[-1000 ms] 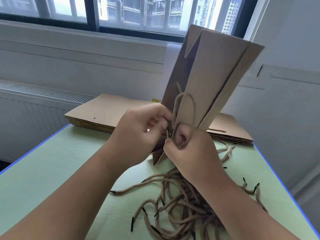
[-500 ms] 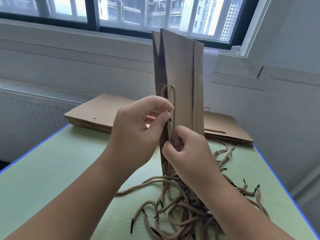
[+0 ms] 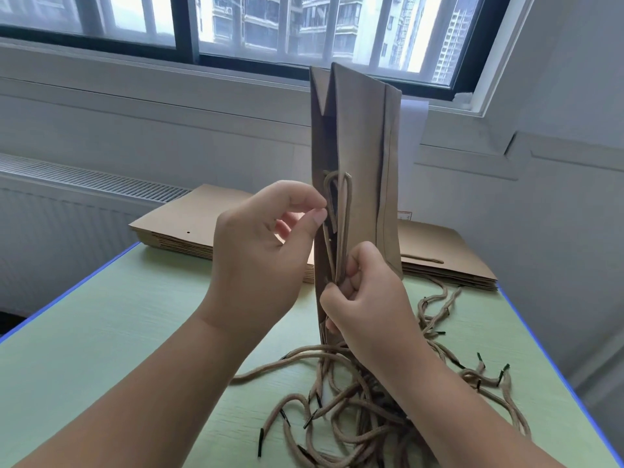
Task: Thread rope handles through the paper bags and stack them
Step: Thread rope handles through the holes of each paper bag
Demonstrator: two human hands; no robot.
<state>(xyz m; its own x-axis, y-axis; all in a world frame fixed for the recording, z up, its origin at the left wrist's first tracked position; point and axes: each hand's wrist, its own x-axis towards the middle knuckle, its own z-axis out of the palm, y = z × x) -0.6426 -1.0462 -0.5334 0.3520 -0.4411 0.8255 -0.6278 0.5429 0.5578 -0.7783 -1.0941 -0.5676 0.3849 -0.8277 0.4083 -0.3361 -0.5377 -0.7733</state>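
The paper bag (image 3: pixel 364 157) stands upright over the table's (image 3: pixel 118 332) middle, no longer tilted right. The left hand (image 3: pixel 260 261) pinches its rope handle (image 3: pixel 346 224); the right hand (image 3: pixel 368 305) stays clamped on the bag's lower edge.

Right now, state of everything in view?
paper bag, upright, folded flat
rope handle, looped through the bag, slack
left hand, fingers pinch rope handle
right hand, grips paper bag low
loose ropes, tangled on table
left stack, flat, hole bare
right stack, flat, handle showing
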